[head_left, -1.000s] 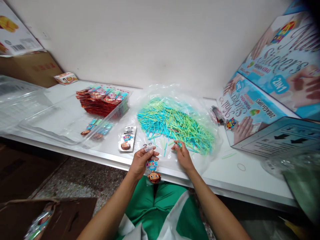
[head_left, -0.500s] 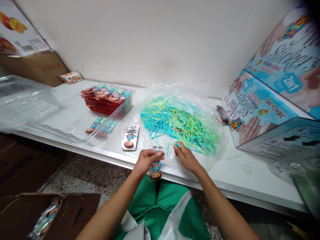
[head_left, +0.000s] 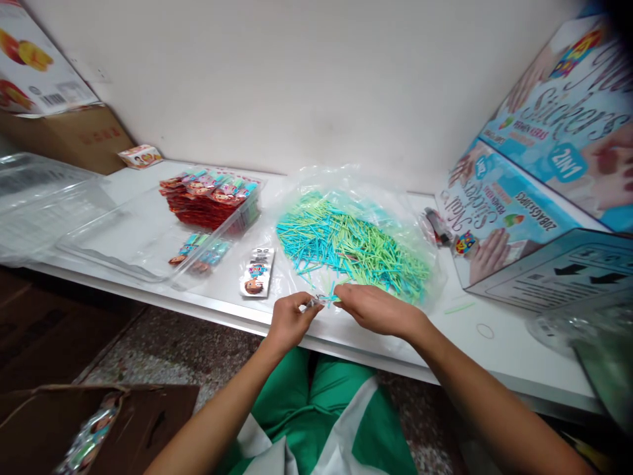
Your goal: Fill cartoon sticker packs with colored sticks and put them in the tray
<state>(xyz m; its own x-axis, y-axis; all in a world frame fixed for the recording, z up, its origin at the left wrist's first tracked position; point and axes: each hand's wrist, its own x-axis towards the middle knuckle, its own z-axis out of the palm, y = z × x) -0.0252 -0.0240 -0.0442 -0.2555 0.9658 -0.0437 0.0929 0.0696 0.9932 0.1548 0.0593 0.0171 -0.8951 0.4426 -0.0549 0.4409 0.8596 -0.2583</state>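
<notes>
Between its thumb and fingers, my left hand (head_left: pixel 291 320) pinches a small printed sachet (head_left: pixel 312 303), mostly hidden by the hand. My right hand (head_left: pixel 368 307) is closed on a few thin green and blue sticks (head_left: pixel 334 298), whose ends meet the sachet's edge. Behind both hands lies a large heap of such sticks (head_left: pixel 346 247) on clear plastic film (head_left: pixel 341 173). A stack of printed sachets (head_left: pixel 210 198) stands in a clear plastic tray (head_left: pixel 123 264) to the left. One white sachet (head_left: pixel 257 274) lies flat on the table left of the film.
Blue and white printed boxes (head_left: pixel 514 198) stand on the right of the white table (head_left: pixel 514 356). Clear plastic trays (head_left: pixel 44 204) and a brown carton (head_left: pixel 74 135) sit at left. An open carton (head_left: pixel 158 422) with shiny packets is below. A rubber band (head_left: pixel 485 331) lies at right.
My right hand has moved left and turned, bringing the sticks up to the sachet. My left hand has tipped the sachet, so its printed front no longer shows.
</notes>
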